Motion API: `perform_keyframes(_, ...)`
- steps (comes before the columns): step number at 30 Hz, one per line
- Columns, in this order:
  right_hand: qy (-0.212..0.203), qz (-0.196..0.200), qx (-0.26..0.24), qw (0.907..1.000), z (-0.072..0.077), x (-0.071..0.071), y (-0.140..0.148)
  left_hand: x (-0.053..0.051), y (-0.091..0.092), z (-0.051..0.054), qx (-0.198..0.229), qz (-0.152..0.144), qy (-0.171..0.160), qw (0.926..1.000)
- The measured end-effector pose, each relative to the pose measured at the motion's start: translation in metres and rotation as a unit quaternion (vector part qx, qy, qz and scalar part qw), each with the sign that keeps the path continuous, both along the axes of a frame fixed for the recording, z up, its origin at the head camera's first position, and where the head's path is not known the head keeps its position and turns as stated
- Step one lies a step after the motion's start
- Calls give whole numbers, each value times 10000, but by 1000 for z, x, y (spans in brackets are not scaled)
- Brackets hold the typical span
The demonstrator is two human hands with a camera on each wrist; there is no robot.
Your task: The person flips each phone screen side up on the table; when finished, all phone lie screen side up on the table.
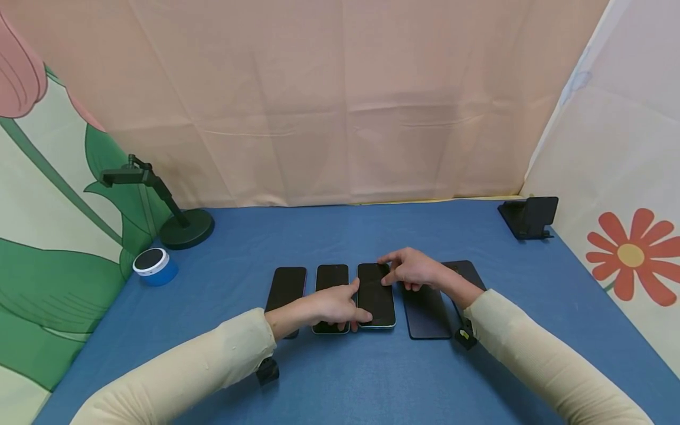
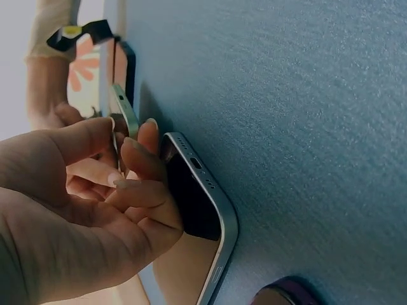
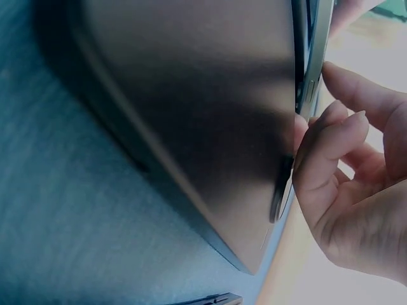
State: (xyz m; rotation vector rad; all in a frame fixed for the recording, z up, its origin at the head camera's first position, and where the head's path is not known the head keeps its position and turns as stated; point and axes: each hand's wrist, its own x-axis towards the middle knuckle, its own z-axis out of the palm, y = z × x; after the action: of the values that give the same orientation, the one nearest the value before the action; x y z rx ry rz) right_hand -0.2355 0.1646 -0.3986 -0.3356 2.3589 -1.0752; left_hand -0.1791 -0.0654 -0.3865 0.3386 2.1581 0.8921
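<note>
A black-screened phone (image 1: 379,307) with a pale green edge lies between my two hands. My left hand (image 1: 336,304) reaches over the neighbouring black phone (image 1: 330,275) and holds the left side of the pale-edged phone near its lower end. In the left wrist view its thumb meets the pale edge (image 2: 127,111), with the other fingers curled beside it. Across the top right part of that phone, my right hand (image 1: 414,268) grips with thumb and forefinger. Below my right forearm lies a dark blue flat device (image 1: 427,316); the arm hides part of it.
Another black phone (image 1: 287,286) lies at the row's left end. A dark device (image 1: 464,270) shows behind my right forearm. On the blue table (image 1: 329,383) are a black stand (image 1: 186,229), a blue-and-white round container (image 1: 154,268) and a folding black stand (image 1: 531,217).
</note>
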Motion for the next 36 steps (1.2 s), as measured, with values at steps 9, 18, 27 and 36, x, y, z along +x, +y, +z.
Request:
perform_keyframes(9, 16, 4, 116, 9999, 0, 2, 1, 7, 1, 3, -523, -155, 939, 9941)
perform_keyframes(18, 243, 80, 131, 9996, -1, 6, 1, 26, 8, -1, -2026, -1018, 2982, 9272)
perform_keyframes(27, 398, 66, 183, 9990, -3, 6, 0, 30, 10, -6, -2359, -1257, 3399, 9017)
perform_keyframes(36, 384, 86, 260, 9989, -1, 6, -2, 28, 10, -11, -2393, -1364, 3732, 8859)
